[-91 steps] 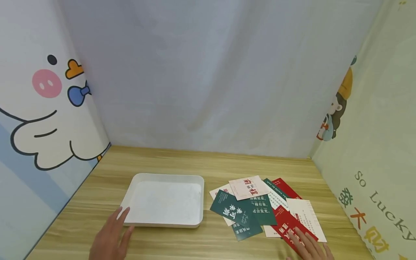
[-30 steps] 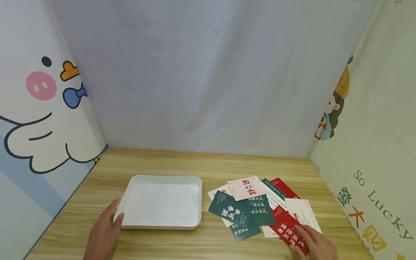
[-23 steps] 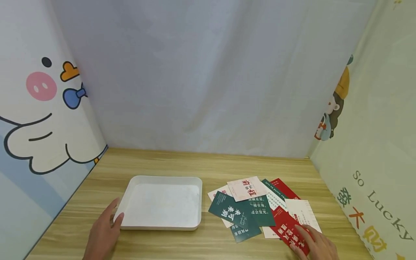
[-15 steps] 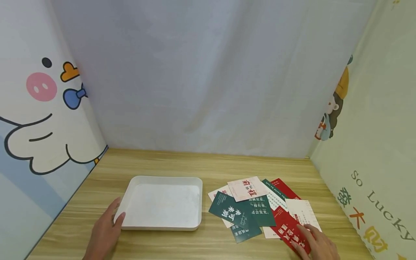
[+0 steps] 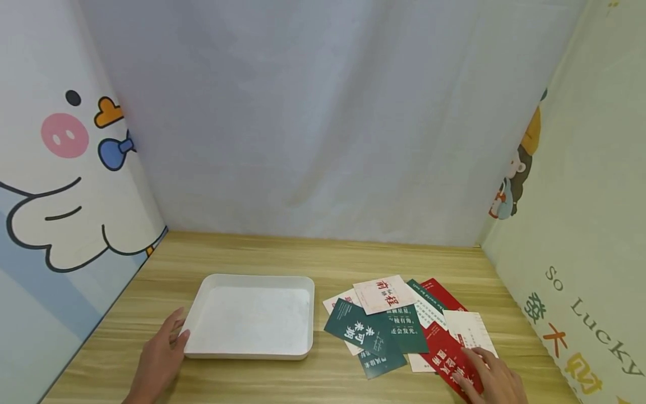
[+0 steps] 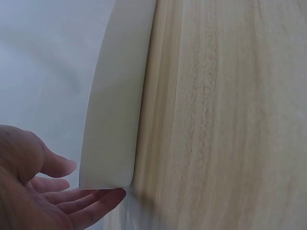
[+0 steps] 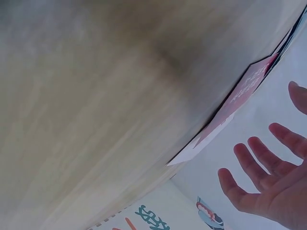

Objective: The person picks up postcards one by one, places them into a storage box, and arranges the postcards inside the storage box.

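Observation:
My left hand (image 5: 160, 354) is at the near left corner of a shallow white rectangular tray (image 5: 252, 354). In the left wrist view the fingers of that hand (image 6: 53, 191) lie along the tray's end wall (image 6: 112, 120), with the thumb apart from it. On the right, my right hand (image 5: 492, 379) is over the near end of a red card (image 5: 449, 356) printed with white characters. The right wrist view has its fingers (image 7: 249, 167) spread and loosely bent, holding nothing, with a gap between them and the red card (image 7: 237, 100).
Several cards overlap in a loose pile right of the tray: a pale pink card (image 5: 384, 294), a dark green card (image 5: 355, 325), a teal card (image 5: 382, 363) and a cream card (image 5: 471, 331) among them. A grey curtain (image 5: 323, 123) and printed side panels border the wooden table (image 5: 303, 381).
Since three seconds ago, my left hand has moved outward from the tray's near edge to its left corner. My right hand has shifted slightly over the red card. The cards lie as before.

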### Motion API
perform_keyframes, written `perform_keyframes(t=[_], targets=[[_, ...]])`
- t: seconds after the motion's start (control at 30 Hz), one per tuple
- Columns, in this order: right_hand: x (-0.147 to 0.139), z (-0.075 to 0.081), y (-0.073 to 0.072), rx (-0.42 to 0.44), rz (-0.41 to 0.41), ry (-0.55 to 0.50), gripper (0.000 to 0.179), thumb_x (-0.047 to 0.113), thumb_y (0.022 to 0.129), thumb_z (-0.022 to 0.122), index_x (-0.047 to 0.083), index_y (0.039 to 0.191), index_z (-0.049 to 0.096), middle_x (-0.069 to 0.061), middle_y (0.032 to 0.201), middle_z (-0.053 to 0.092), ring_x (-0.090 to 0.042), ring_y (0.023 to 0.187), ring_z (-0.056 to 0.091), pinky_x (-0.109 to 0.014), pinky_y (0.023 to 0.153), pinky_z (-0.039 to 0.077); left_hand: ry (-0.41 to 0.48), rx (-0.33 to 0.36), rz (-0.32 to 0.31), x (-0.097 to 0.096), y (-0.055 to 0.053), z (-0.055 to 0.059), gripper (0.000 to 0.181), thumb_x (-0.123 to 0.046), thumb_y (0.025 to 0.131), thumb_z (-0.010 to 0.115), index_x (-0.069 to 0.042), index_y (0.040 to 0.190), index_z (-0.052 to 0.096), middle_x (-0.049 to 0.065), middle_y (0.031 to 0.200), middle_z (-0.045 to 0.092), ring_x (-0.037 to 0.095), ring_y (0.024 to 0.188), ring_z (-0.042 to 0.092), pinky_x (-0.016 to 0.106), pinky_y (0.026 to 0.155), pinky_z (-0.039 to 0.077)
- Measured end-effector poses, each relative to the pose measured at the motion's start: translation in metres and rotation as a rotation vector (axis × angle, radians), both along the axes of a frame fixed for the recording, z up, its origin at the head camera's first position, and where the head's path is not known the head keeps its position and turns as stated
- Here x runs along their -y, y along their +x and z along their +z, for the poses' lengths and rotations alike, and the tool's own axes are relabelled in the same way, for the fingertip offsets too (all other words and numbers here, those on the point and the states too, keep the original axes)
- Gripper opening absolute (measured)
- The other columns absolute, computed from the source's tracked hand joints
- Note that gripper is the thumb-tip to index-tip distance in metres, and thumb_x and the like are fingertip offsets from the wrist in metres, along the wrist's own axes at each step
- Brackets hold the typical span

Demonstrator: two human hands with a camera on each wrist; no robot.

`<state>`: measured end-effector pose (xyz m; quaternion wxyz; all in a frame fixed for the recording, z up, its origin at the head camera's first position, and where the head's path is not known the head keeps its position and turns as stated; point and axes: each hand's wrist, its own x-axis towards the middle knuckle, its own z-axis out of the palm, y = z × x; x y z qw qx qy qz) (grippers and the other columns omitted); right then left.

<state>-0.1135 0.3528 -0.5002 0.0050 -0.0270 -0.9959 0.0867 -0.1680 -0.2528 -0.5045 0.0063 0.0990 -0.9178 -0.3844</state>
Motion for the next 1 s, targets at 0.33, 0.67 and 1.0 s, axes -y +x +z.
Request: perform_keyframes(t=[0.33, 0.67, 1.0], targets=[[-0.002, -0.001, -0.006, 0.032, -0.018, -0.012, 0.078, 0.050, 0.081, 0.084, -0.002, 0.135, 0.062, -0.028, 0.125, 0.061, -0.046, 0.107, 0.058, -0.070, 0.094, 0.047, -0.025, -0.078, -0.024, 0.004, -0.001, -0.003, 0.053, -0.003, 0.104, 0.052, 0.011, 0.154, 0.038, 0.038, 0.144, 0.052, 0.051, 0.121, 0.063, 0.059, 0.098, 0.052], [-0.005, -0.004, -0.013, 0.059, -0.034, -0.005, 0.081, 0.050, 0.079, 0.085, -0.003, 0.135, 0.061, -0.028, 0.122, 0.060, -0.045, 0.106, 0.057, -0.068, 0.092, 0.049, -0.009, -0.053, -0.037, 0.013, -0.009, -0.007, 0.052, -0.001, 0.103, 0.054, 0.012, 0.152, 0.041, 0.037, 0.142, 0.054, 0.051, 0.119, 0.064, 0.055, 0.096, 0.055], [-0.011, -0.004, -0.020, 0.095, -0.047, -0.004, 0.089, 0.062, 0.078, 0.082, -0.002, 0.136, 0.061, -0.029, 0.122, 0.060, -0.047, 0.106, 0.056, -0.071, 0.095, 0.047, 0.030, -0.024, -0.121, 0.025, -0.019, -0.004, 0.053, 0.003, 0.097, 0.058, 0.013, 0.148, 0.047, 0.038, 0.136, 0.059, 0.049, 0.115, 0.067, 0.052, 0.092, 0.057]])
